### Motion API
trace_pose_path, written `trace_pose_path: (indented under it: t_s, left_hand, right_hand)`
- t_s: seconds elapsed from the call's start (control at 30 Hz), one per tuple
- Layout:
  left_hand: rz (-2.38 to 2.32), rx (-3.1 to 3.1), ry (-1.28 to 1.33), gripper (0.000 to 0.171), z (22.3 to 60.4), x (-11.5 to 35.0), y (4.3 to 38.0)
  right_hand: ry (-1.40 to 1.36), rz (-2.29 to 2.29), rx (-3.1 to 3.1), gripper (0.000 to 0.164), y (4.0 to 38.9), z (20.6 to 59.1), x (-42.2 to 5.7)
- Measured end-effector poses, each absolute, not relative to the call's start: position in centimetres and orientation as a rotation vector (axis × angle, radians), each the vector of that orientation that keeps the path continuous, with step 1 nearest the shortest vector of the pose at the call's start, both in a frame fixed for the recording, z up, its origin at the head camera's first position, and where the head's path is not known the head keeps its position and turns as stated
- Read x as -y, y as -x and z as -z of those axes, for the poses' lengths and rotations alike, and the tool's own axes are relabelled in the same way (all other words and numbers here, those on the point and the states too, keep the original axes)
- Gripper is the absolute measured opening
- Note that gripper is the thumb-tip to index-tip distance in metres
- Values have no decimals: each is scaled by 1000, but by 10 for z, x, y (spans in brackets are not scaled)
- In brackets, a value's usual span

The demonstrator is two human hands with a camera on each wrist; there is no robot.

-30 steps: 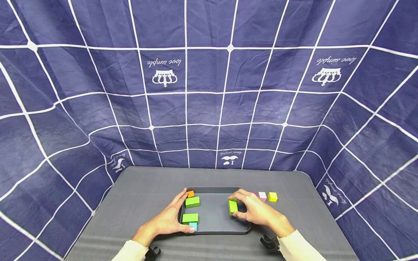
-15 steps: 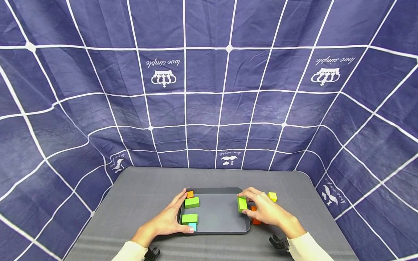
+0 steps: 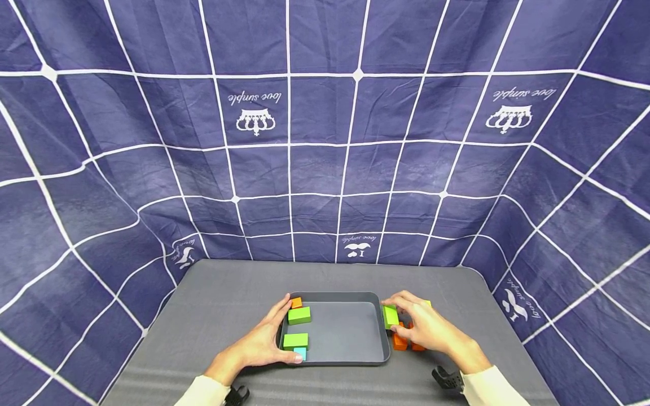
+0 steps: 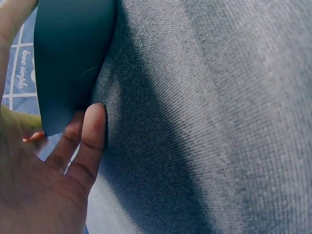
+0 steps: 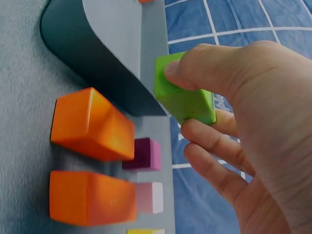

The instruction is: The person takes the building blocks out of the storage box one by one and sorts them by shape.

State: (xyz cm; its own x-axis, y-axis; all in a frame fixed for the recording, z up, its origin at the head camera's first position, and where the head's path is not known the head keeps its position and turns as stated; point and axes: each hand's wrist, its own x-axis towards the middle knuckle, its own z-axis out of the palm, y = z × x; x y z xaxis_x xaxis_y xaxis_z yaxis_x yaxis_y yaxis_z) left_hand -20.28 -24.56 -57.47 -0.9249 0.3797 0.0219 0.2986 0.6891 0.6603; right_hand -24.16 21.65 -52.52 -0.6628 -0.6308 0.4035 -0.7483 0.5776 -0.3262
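"Where do we find the green block point(image 3: 390, 317)?"

"We see it in the right hand point(image 3: 420, 322), just outside the right end of the grey tray point(image 3: 384, 345). The thumb presses one side and fingertips meet the other, so we call them clamped on it (whether its underside touches the table point(image 3: 238, 287), we cannot tell)."

"And our view of the left hand point(image 3: 261, 341)?"

"Thumb and fingers are spread wide, gripping the tray's left end between them: thumb at the near edge, fingers by the far corner."

"What lies inside the tray?"

"Along its left end we count a small orange cube point(image 3: 297, 303), two green bricks point(image 3: 299, 316) and a cyan cube point(image 3: 300, 353) by the thumb."

"And beyond the right hand?"

"From the right wrist we make out two orange blocks point(image 5: 92, 126) standing side by side, apart from each other. Past them we see a magenta cube point(image 5: 146, 154), a pale pink cube point(image 5: 151, 197) and the edge of a yellow cube point(image 5: 141, 231)."
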Motion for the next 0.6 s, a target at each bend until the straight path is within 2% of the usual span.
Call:
trace_pose_path:
  t_s: [0.6]
  left_hand:
    - [-1050, -2770, -553, 147, 574, 245, 203]
  right_hand:
    - [-1129, -725, 2495, 63, 238, 536, -252]
